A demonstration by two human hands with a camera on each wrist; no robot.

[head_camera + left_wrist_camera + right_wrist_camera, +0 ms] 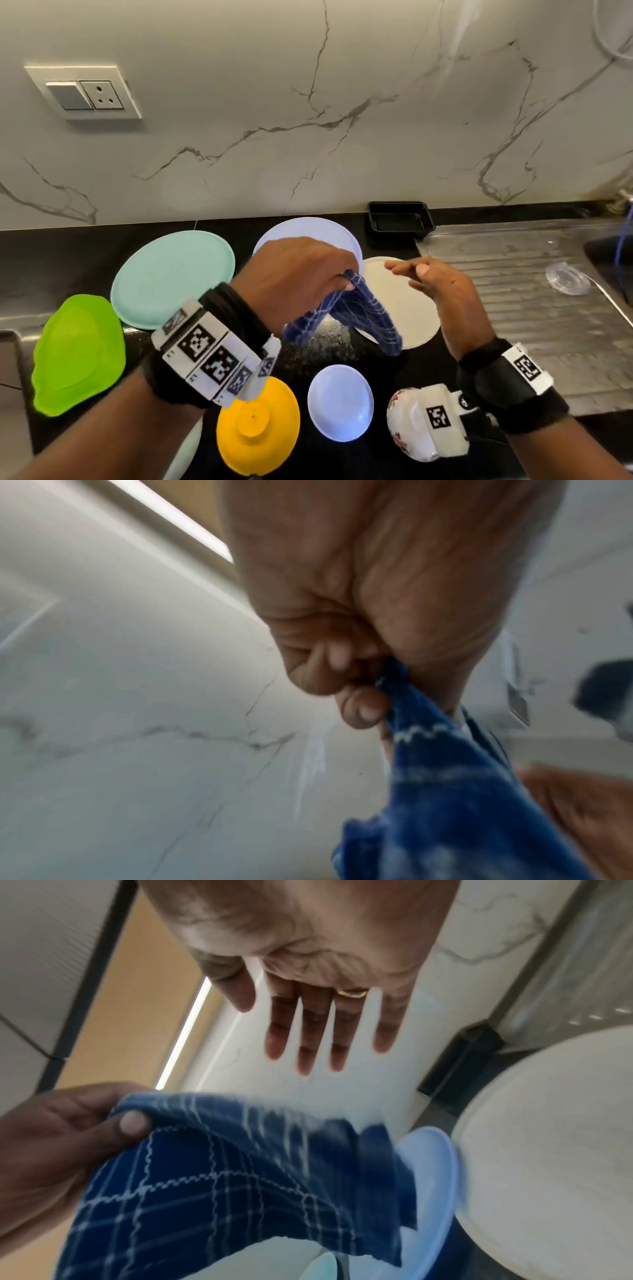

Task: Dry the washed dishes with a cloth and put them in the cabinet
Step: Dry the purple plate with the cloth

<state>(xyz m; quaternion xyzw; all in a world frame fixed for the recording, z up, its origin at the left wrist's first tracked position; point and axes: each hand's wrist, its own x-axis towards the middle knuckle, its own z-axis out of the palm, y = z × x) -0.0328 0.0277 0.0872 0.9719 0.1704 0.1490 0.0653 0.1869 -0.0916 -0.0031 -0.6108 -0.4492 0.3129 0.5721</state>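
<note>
My left hand (308, 270) pinches a blue checked cloth (356, 315) at its top edge, and the cloth hangs above the black counter. The left wrist view shows the curled fingers (363, 707) on the cloth (445, 791). To its right, my right hand (431, 284) is held flat with straight fingers (308, 1042) and holds nothing, over a cream plate (411, 308). Face down on the counter lie a teal plate (171, 277), a pale blue plate (318, 233), a green plate (78, 353), a yellow bowl (257, 425), a small pale blue bowl (339, 401) and a floral bowl (400, 421).
A black plastic tray (399, 222) sits against the marble wall. The steel drainboard (513, 308) with a clear lid (567, 277) lies to the right, next to the sink (613, 260). A wall socket (85, 92) is up left.
</note>
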